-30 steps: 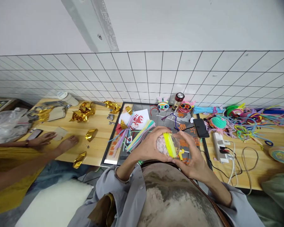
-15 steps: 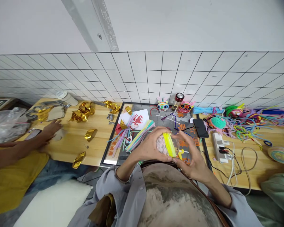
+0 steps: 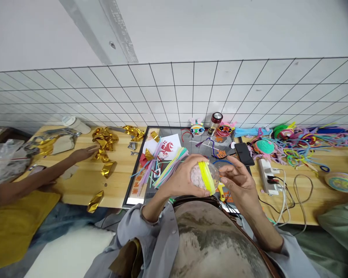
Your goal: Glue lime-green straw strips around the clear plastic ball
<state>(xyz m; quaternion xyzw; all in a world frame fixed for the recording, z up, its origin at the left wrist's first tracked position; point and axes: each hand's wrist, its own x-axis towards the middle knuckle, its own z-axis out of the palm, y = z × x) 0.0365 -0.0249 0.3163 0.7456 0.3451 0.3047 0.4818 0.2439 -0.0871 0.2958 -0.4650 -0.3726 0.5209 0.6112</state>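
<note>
My left hand [image 3: 182,178] is wrapped round a clear plastic ball [image 3: 203,177] held above the table's near edge. A band of yellow pipe cleaner [image 3: 206,177] runs over the ball. My right hand [image 3: 240,183] sits just right of the ball, fingers bent, its fingertips pinching at the band's right side. Under my hands lies a dark cutting mat [image 3: 139,170] with a bundle of pastel pipe cleaners [image 3: 170,166] and a white paper with a red cut-out [image 3: 168,146].
A black phone [image 3: 243,153] and a white power strip [image 3: 266,175] with cables lie to the right, beside heaps of coloured pipe cleaners [image 3: 304,144]. Gold foil pieces [image 3: 104,139] are scattered left, where another person's hand [image 3: 81,153] reaches. A jar [image 3: 214,122] stands by the tiled wall.
My right hand has slid off the ball's front to its right side. The other person's hand moved right across the table toward the gold foil. The view shifted slightly.
</note>
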